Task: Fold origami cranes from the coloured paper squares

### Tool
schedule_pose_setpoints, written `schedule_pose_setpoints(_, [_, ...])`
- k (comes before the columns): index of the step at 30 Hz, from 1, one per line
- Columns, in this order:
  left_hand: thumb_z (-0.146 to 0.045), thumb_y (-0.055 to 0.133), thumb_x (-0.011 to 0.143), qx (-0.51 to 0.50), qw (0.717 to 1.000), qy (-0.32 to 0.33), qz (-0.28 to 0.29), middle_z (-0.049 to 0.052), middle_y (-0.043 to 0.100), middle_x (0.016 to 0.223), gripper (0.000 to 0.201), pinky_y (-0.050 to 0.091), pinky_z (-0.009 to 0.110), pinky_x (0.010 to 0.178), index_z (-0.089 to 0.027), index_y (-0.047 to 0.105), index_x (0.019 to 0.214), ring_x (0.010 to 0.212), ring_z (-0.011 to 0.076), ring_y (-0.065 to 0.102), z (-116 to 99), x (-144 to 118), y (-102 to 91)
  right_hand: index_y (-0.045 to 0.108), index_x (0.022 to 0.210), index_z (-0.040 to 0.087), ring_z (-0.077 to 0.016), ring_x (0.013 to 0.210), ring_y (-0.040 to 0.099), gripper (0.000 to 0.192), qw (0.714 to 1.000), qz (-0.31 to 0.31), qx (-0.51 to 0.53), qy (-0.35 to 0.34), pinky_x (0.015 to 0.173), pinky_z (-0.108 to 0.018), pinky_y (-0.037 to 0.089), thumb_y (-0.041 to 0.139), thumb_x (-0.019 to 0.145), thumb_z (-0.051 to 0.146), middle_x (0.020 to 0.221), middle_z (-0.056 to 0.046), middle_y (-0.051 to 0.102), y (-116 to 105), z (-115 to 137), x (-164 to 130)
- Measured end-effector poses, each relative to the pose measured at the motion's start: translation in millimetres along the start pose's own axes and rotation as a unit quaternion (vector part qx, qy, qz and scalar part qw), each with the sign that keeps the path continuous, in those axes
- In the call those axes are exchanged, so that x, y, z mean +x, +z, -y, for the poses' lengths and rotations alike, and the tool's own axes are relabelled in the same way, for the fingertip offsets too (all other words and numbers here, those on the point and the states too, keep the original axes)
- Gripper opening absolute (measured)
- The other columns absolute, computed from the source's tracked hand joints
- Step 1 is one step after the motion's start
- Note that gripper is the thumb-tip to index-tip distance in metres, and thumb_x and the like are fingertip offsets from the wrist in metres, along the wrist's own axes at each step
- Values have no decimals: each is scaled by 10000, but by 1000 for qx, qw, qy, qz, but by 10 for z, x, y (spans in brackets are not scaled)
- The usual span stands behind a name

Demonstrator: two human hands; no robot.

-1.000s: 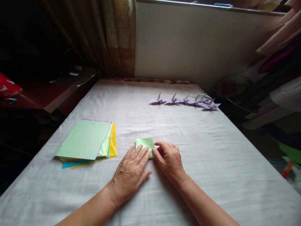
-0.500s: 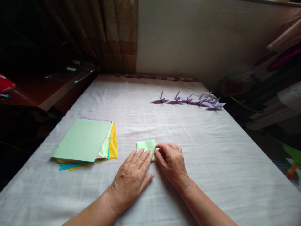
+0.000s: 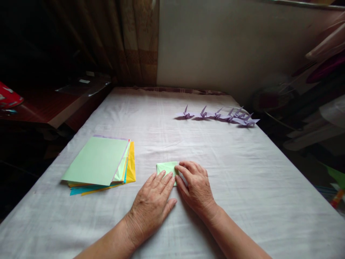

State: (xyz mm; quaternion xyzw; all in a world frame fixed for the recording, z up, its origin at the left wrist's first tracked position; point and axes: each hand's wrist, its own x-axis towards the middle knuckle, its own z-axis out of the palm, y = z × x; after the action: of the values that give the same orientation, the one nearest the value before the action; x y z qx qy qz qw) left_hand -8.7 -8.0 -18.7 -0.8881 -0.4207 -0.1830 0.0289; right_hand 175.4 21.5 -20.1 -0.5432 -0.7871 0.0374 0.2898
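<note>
A small folded square of light green paper (image 3: 166,166) lies flat on the white cloth in front of me. My left hand (image 3: 152,196) rests palm down with outstretched fingers, its fingertips pressing the paper's near part and hiding it. At the paper's right edge, my right hand (image 3: 196,185) has its thumb and index finger on the paper, the other fingers curled. Crease lines show on the paper's uncovered upper part.
To the left lies a stack of coloured paper sheets (image 3: 97,160), light green on top. Several purple paper cranes (image 3: 203,113) stand in a row at the back right. A dark red wooden table (image 3: 51,108) adjoins the white-covered table (image 3: 242,201) on the left.
My right index finger has moved left onto the paper's edge, and the right hand has shifted slightly. My left hand stays on the paper. The view has shifted a little.
</note>
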Motion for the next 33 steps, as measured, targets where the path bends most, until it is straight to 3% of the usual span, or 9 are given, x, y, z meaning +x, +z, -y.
schedule_pose_setpoints(6, [-405, 432, 984, 5, 1000, 0, -3, 76, 608, 1355, 454, 396, 418, 1065, -148, 548, 1339, 1249, 243, 553, -9, 10, -2, 631, 1203, 236, -262, 1146, 521, 323, 999, 26, -28, 10, 970, -415, 374, 549, 891, 238, 1214, -100, 624, 20, -16, -6])
schedule_pose_setpoints(20, [-432, 420, 988, -11, 1000, -10, 18, 93, 565, 1401, 489, 340, 422, 1111, -164, 496, 1389, 1300, 235, 512, 12, -6, 41, 649, 1175, 229, -257, 1137, 537, 301, 997, 28, -67, 10, 951, -406, 372, 551, 891, 241, 1218, -99, 639, 21, 19, 1])
schedule_pose_setpoints(27, [-411, 428, 988, -18, 993, 43, 107, 31, 455, 1500, 482, 247, 430, 1165, -255, 429, 1444, 1391, 232, 396, 258, -169, -111, 651, 1173, 228, -260, 1148, 534, 297, 996, 46, -80, 14, 946, -404, 364, 549, 897, 265, 1233, -93, 640, -22, 35, 25])
schedule_pose_setpoints(30, [-427, 428, 986, -6, 993, 58, 104, 35, 476, 1486, 488, 230, 437, 1167, -243, 440, 1439, 1380, 245, 407, 341, -248, -178, 650, 1164, 229, -265, 1157, 529, 299, 996, 51, -77, 17, 954, -405, 364, 579, 890, 328, 1247, -95, 631, -34, 66, 24])
schedule_pose_setpoints(33, [-404, 446, 979, 4, 995, 58, 75, 46, 518, 1451, 482, 224, 456, 1165, -242, 451, 1433, 1362, 255, 430, 338, -270, -192, 625, 1193, 208, -289, 1177, 516, 419, 996, 50, -72, 22, 979, -433, 358, 640, 847, 443, 1281, -117, 608, -21, 98, 11])
